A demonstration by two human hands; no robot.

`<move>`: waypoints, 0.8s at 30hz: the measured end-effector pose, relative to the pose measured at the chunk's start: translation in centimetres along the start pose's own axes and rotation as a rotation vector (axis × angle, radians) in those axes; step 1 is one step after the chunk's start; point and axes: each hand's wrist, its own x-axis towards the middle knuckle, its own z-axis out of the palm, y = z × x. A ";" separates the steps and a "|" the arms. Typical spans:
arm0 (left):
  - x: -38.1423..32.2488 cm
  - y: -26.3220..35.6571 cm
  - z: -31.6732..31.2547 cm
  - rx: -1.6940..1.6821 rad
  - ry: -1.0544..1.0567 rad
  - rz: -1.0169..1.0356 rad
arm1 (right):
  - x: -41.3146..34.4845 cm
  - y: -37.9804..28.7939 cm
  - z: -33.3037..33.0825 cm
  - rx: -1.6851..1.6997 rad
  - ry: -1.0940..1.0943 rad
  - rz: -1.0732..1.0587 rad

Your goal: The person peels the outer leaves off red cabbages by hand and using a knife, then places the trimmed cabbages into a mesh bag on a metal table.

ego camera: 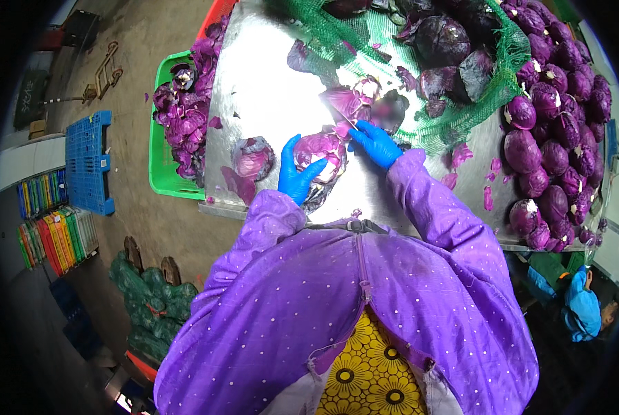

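My left hand (295, 176), in a blue glove, grips a red cabbage head (324, 149) on the metal table (260, 67). Pale cut patches show on the cabbage, and dark outer leaves lie under its near side. My right hand (376, 146), also gloved in blue, is closed around a small knife (345, 118); its thin blade points up and left, past the cabbage. Just beyond the blade are loose purple leaves (343, 101) with a pale stem piece. Left of my left hand sits another trimmed-off cup of cabbage leaves (252, 158), beside a flat purple leaf (238, 184).
A green crate (160, 174) full of cabbage leaves stands off the table's left edge. Green netting (506, 85) surrounds dark, untrimmed cabbages (442, 41) at the far side. Peeled cabbages (523, 151) are piled along the right. Behind, at lower right, a person in blue (582, 306) is visible.
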 end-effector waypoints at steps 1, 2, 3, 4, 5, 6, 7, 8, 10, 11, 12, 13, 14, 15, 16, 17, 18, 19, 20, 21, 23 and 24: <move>-0.1 0.4 -0.1 -0.092 0.006 -0.066 | -0.5 0.6 0.2 0.106 0.073 0.046; -0.2 0.0 -0.4 -0.157 0.040 -0.087 | -0.7 -1.2 -0.2 0.164 0.114 0.138; -0.5 -0.1 -0.4 -0.229 0.098 -0.117 | -1.3 -3.1 -0.5 0.230 0.162 0.239; -0.7 -0.2 -0.4 -0.301 0.154 -0.146 | -1.7 -4.1 -0.6 0.296 0.212 0.340; -0.7 -0.3 0.0 -0.305 0.189 -0.117 | -1.8 -2.6 -1.0 0.350 0.221 0.267; -1.0 -0.7 0.6 -0.313 0.233 -0.096 | -2.6 -2.7 0.0 0.310 0.225 0.232; -1.1 -0.8 0.9 -0.317 0.256 -0.116 | -3.3 -2.9 0.9 0.269 0.229 0.193; -1.3 -0.4 1.4 -0.365 0.285 -0.147 | -4.5 -5.2 2.4 0.121 0.246 0.255; -1.6 0.9 2.8 -0.461 0.325 -0.208 | -5.1 -2.6 4.6 -0.173 0.257 -0.097; -1.7 1.0 2.8 -0.495 0.310 -0.217 | -4.9 -2.7 5.1 -0.063 0.234 0.011; -1.7 0.8 2.8 -0.453 0.295 -0.193 | -5.1 -3.8 4.8 -0.026 0.208 0.081; -1.8 0.4 2.7 -0.411 0.282 -0.169 | -5.3 -5.1 4.4 0.012 0.181 0.150; -1.8 0.3 2.7 -0.368 0.265 -0.145 | -5.5 -6.1 4.0 0.050 0.158 0.218; -1.8 0.6 2.9 -0.360 0.256 -0.154 | -5.5 -6.2 3.9 0.039 0.160 0.203; -1.7 0.4 2.8 -0.300 0.248 -0.128 | -5.4 -6.3 3.8 0.026 0.160 0.188; -1.7 -0.3 2.7 -0.242 0.241 -0.105 | -5.3 -6.4 3.7 0.012 0.161 0.176; -1.6 -0.9 2.6 -0.185 0.234 -0.081 | -5.3 -6.3 3.7 -0.002 0.159 0.164; -1.6 -1.5 2.3 -0.140 0.235 -0.063 | -5.2 -6.0 3.9 -0.052 0.196 0.129; -1.5 -2.0 2.1 -0.095 0.234 -0.045 | -5.0 -5.2 4.1 -0.101 0.235 0.095; -1.4 -2.0 2.0 -0.050 0.233 -0.025 | -4.8 -4.3 4.3 -0.152 0.273 0.060; -1.6 -1.1 1.8 -0.197 0.214 -0.061 | -4.4 -1.0 3.6 -0.177 0.377 0.022; -1.7 -0.8 1.7 -0.270 0.206 -0.079 | -4.1 -0.2 2.9 -0.189 0.427 0.002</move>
